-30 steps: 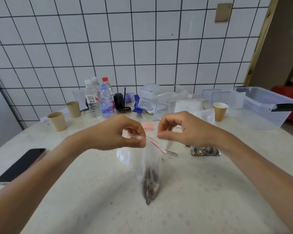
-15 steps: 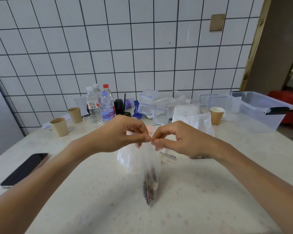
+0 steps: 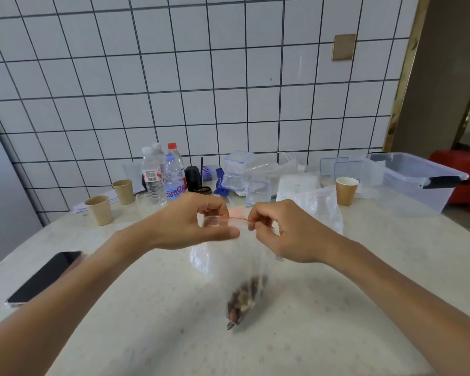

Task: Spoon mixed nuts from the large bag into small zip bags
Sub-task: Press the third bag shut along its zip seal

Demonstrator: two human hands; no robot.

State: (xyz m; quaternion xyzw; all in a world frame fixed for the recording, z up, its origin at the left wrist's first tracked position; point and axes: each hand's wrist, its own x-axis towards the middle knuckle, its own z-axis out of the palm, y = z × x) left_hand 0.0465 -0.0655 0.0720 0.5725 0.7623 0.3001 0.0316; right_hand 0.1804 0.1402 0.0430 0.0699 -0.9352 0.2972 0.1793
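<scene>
Counting from my remote seat: two hands up, one small zip bag [image 3: 242,267] between them. My left hand [image 3: 193,223] pinches the bag's top edge by the red seal line, thumb and fingers curled on it; my right hand [image 3: 280,232] pinches the same strip at the other end. Bag hangs above the tabletop [image 3: 364,308], blurred, with one clump of mixed nuts [image 3: 243,301] in its lower corner. Large bag [image 3: 320,210] stands just behind my right hand, partly hidden by it.

Around: three paper cups, two at left [image 3: 98,210] [image 3: 123,191], one at right [image 3: 346,190]. Three water bottles [image 3: 163,175] bunched at the back. One phone [image 3: 44,276] lying flat at far left, well apart from the bag. One big clear bin [image 3: 415,183] at right rear. A pile of small clear lidded boxes [image 3: 239,169] by the wall, count unclear. One more clear plastic bag [image 3: 198,256] lies behind the zip bag, mostly blocked by it and my hands.
</scene>
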